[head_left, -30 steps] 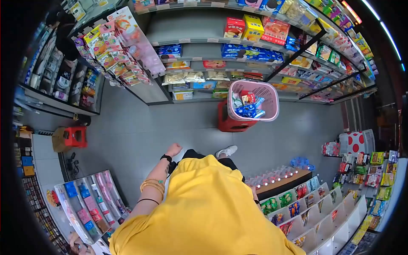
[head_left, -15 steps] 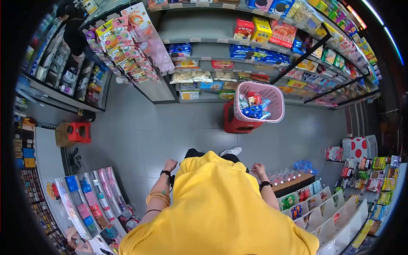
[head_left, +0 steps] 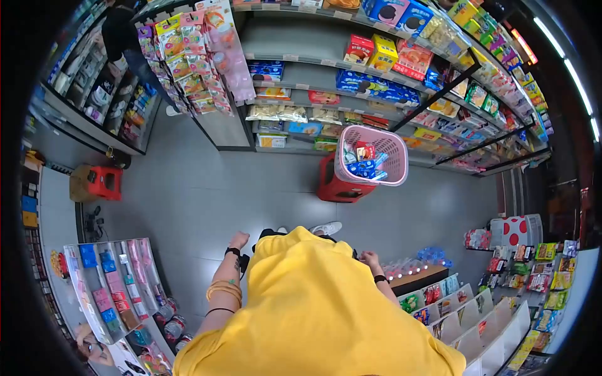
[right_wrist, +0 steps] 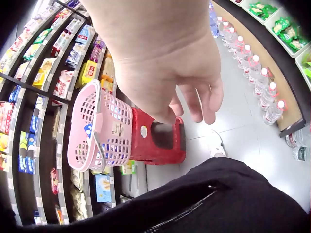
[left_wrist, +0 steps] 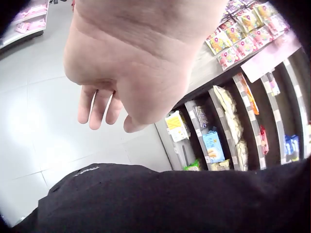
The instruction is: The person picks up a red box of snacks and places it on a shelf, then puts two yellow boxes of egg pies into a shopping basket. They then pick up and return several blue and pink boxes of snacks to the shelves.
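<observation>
The left hand (head_left: 239,240) hangs beside the body over the grey floor; in the left wrist view that hand (left_wrist: 129,63) has loosely bent fingers with nothing in them. On the other side, the right hand (head_left: 369,258) is held near the hip, and in the right wrist view this hand (right_wrist: 170,73) shows relaxed, empty fingers. A pink basket (head_left: 394,150) with blue and red packets (head_left: 364,168) inside stands on a red stool (head_left: 338,188) in front of the shelves. Neither hand touches the basket.
Curved snack shelves (head_left: 295,56) run across the front. A rack of hanging bags (head_left: 188,62) stands front left, a person (head_left: 122,31) beyond it. Bottles (right_wrist: 266,94) and a bin display (head_left: 464,319) are at the right, a stationery-like display (head_left: 113,288) at the left, another red stool (head_left: 103,183) behind it.
The view has shifted a little. The right hand, mostly hidden a second ago, came into sight beside the body. The person at the far left has moved closer to the hanging rack. The basket stays on the stool.
</observation>
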Demonstrator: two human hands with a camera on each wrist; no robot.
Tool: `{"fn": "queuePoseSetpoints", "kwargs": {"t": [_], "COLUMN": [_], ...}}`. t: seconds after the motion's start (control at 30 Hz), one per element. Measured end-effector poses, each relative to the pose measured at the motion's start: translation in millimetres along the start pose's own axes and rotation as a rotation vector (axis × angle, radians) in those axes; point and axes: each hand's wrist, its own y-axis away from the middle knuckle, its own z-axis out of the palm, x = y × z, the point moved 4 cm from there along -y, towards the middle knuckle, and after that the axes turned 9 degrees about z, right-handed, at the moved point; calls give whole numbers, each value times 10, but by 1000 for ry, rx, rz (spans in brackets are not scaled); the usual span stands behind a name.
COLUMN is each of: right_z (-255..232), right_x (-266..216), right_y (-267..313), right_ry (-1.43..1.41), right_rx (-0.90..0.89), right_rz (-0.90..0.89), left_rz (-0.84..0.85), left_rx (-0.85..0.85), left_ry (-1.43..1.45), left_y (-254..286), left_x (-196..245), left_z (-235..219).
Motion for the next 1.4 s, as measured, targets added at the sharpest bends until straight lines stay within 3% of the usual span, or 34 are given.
{"fn": "queuePoseSetpoints", "kwargs": {"t": [0.2,0.3,0.4,0.5,0.6,0.67,0.77,0.87,1.27,1.4], "right_z": [4,30,128,237,309,281,228,205,308,294], "right_x": [136,220,120,44,8,107,239,244,326,318], "right_y": [218,169,214,322,426,344,279,384,362,309], "right_ry": [34,0,23,1,-8,-27,-26,30,42,37], "right_rx": [10,4,-1,-15,-29,-24,-15,14,-13,-6], "right_rz": [63,54,76,73,58,58,41,106,81,62], "left_rz": [152,222,117,174,149,161,127,163,118,143], "left_rx": [103,227,157,86,75,66,54,101,-15,85], "left_ry": [99,189,218,143,217,312,227,249,220,199], "left_y": [58,26,-100,-145,130,77,345,-66,100,188], "left_x": [203,52,-327,-624,-520,-692,-453,-789,-303,-173], "left_z": [-182,-139,92,277,239,358,183,411,126,75]}}
